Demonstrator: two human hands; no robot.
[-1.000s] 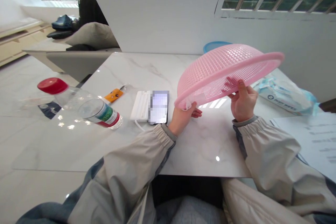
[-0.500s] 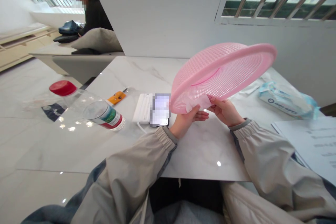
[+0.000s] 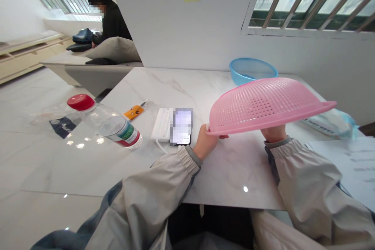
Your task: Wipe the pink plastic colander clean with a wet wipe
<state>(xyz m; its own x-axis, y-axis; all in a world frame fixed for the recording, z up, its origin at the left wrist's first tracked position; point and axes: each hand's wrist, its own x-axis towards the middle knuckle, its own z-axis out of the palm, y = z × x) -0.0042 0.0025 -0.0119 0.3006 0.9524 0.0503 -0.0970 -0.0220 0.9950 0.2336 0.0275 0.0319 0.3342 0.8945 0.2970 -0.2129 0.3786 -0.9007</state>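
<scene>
L hand (image 3: pixel 206 142) grips pink basket (image 3: pixel 268 105) at edge; R hand (image 3: pixel 274 133) mostly hidden underneath, grip n/c, can't tell.

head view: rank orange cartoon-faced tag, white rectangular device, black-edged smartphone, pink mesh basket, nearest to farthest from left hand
1. Pink basket: rim in left hand
2. Smartphone: left of hand
3. White device: left of smartphone
4. Orange tag: leftmost of these
</scene>
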